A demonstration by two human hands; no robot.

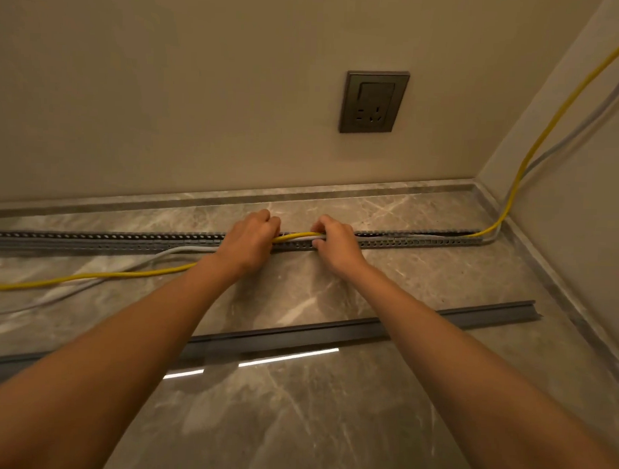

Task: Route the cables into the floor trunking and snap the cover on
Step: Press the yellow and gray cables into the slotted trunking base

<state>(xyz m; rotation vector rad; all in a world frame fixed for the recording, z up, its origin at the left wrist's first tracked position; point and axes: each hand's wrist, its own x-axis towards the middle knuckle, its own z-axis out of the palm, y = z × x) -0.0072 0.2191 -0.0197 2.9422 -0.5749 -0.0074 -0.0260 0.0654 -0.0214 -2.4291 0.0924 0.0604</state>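
Two bare forearms reach over a glossy marble-look floor (294, 426). A long dark-grey plastic cover (332, 330) lies loose on it, apart from the slotted grey trunking (423, 240) nr the wall. R hand (336, 240): grip closed round yellow cable (89, 275) & grey cable (181, 250) above the channel. L hand (248, 239) curled over them, prob. gripping; fingertips hidden.

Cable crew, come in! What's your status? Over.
Left grip and right grip both hold the cables at mid trunking. Right stretch seated, left stretch loose on floor. Cover lies apart, nothing blocking.
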